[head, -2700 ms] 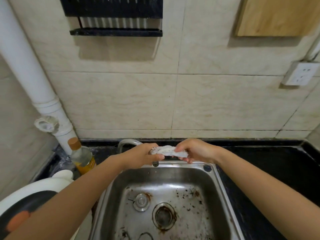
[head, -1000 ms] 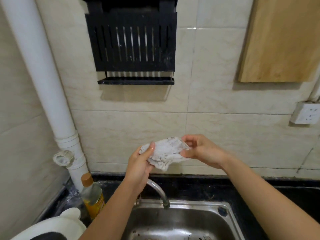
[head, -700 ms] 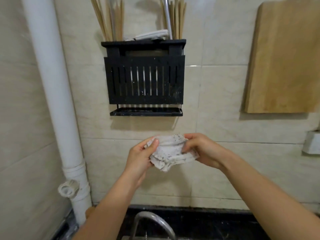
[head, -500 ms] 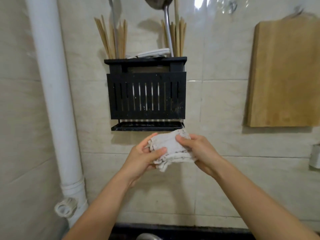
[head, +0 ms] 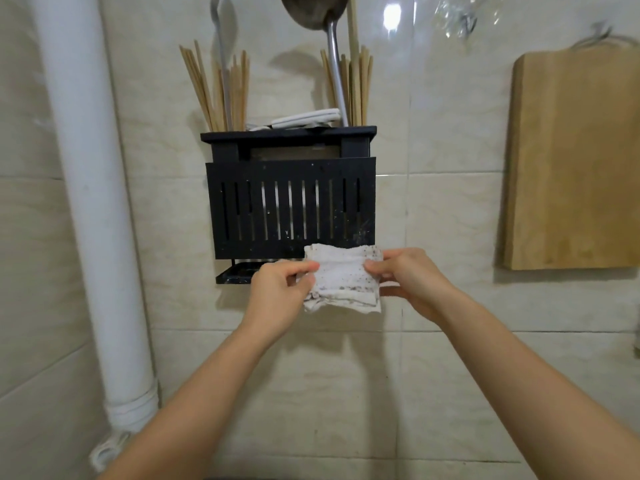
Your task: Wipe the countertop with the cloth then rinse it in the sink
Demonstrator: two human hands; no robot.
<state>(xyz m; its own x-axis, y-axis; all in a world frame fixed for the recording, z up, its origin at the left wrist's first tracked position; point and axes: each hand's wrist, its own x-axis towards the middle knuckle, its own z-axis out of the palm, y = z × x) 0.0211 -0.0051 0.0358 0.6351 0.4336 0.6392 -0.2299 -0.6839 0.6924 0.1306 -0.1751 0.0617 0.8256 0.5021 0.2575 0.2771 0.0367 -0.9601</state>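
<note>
One white pipe [head: 93, 202] is run vertically down the far left. Left grip [head: 277, 292] is closed on the cloth [head: 343, 278] at its left edge, pinched between thumb and fingers. Cloth is held up in the air, folded, white with dark specks, overlapping the lower right corner of a black rack [head: 291, 206]. Chopsticks [head: 221, 88] and a ladle [head: 334, 64] are stood in the rack. Right grip [head: 408, 282] is pinched on the cloth's right edge. Wooden board [head: 575, 161] is hung far right.

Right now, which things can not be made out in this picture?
Head view only:
- Sink and countertop: below the bottom edge.
- Ladle: bowl cut off by the top edge.
- Rack's lower shelf: partly hidden behind the cloth and left hand.
- Cutting board: cut by the right edge.
</note>
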